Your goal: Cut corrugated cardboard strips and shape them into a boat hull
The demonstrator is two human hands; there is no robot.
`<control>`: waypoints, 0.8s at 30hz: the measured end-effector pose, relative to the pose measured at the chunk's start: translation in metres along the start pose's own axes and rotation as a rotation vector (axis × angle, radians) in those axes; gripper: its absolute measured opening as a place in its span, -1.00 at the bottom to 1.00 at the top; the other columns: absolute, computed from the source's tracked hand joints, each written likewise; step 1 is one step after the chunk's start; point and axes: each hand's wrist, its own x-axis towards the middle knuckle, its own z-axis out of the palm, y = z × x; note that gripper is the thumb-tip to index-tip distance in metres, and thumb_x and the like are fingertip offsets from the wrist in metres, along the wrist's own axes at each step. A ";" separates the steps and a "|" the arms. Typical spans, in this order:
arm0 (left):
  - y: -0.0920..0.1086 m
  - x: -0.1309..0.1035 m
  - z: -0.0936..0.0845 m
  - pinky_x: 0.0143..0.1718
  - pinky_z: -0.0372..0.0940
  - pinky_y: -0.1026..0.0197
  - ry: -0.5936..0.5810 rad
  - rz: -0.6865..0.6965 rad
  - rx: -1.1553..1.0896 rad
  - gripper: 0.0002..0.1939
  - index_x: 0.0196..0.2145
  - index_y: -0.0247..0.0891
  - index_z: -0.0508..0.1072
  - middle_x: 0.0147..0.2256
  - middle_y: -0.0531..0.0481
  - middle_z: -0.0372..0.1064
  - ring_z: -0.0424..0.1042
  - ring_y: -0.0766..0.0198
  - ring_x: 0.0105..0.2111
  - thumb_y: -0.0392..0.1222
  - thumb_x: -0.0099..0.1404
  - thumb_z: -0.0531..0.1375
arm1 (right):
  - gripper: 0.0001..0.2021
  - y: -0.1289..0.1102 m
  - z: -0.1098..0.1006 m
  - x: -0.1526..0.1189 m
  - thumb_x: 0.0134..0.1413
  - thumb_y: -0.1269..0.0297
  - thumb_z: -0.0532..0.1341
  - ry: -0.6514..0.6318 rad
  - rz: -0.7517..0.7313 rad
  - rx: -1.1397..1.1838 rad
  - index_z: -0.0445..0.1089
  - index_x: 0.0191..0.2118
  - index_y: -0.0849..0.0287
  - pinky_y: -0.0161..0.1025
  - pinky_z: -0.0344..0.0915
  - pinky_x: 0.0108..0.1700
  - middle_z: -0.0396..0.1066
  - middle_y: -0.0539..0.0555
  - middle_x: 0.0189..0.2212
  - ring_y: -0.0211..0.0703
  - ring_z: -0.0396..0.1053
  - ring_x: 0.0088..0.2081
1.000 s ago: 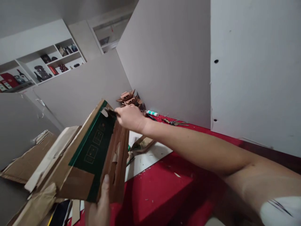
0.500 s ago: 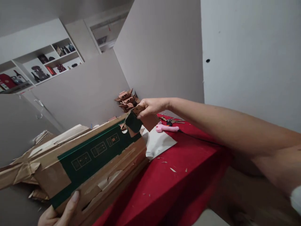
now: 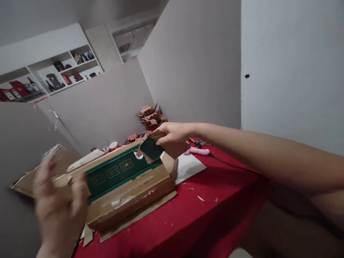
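A torn cardboard box (image 3: 129, 199) with a green printed panel rests tilted on the red cloth (image 3: 193, 218). My right hand (image 3: 173, 134) is closed on a cardboard piece (image 3: 152, 147) with a dark green face, at the box's far right end. My left hand (image 3: 60, 200), blurred by motion, is raised in front of the box's left end with its fingers apart and nothing in them.
Behind my right hand lie a pink tool (image 3: 197, 151) with a black cord and a white sheet (image 3: 189, 168). Layered cardboard models (image 3: 152, 117) stand in the back corner. Paper scraps dot the cloth. A red-rimmed cup (image 3: 113, 145) is behind the box.
My left hand has let go of the box's near lower edge and lifted, fingers spread. The box now sits lower on the cloth. My right hand still holds its cardboard piece. The view has shifted slightly.
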 end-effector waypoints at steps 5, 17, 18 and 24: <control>0.050 0.040 0.079 -0.20 0.26 0.11 -0.709 0.151 0.262 -0.54 -0.20 -0.23 0.50 -0.31 -0.20 0.52 0.48 0.05 -0.24 0.05 0.35 -0.10 | -0.84 -0.023 0.020 0.015 -0.12 0.43 0.11 -0.140 -0.154 0.045 0.43 -0.40 0.20 -0.36 0.25 -0.32 0.43 -0.06 -0.45 -0.27 0.33 -0.42; 0.031 0.054 0.141 -0.33 0.22 0.17 -0.739 0.109 0.341 -0.42 -0.28 -0.15 0.56 -0.29 -0.22 0.54 0.50 0.02 -0.27 0.11 0.36 -0.20 | -0.88 -0.032 0.031 0.038 -0.10 0.41 0.20 -0.015 -0.027 -0.280 0.28 -0.57 0.23 -0.36 -0.01 -0.51 0.19 -0.13 -0.67 -0.37 0.09 -0.59; 0.029 0.056 0.145 -0.33 0.22 0.16 -0.742 0.105 0.352 -0.42 -0.29 -0.17 0.56 -0.29 -0.23 0.54 0.50 0.01 -0.27 0.11 0.36 -0.20 | -0.90 -0.033 0.037 0.037 -0.10 0.46 0.18 0.009 -0.083 -0.335 0.30 -0.56 0.24 -0.35 -0.03 -0.49 0.20 -0.12 -0.65 -0.37 0.08 -0.58; 0.004 0.066 0.164 -0.26 0.25 0.11 -0.726 0.065 0.419 -0.40 -0.21 -0.21 0.55 -0.23 -0.28 0.52 0.48 -0.04 -0.20 0.10 0.36 -0.22 | -0.90 -0.053 0.075 0.006 -0.06 0.48 0.17 0.070 -0.236 -0.808 0.41 -0.50 0.23 -0.29 -0.08 -0.49 0.39 0.05 -0.57 -0.25 0.22 -0.53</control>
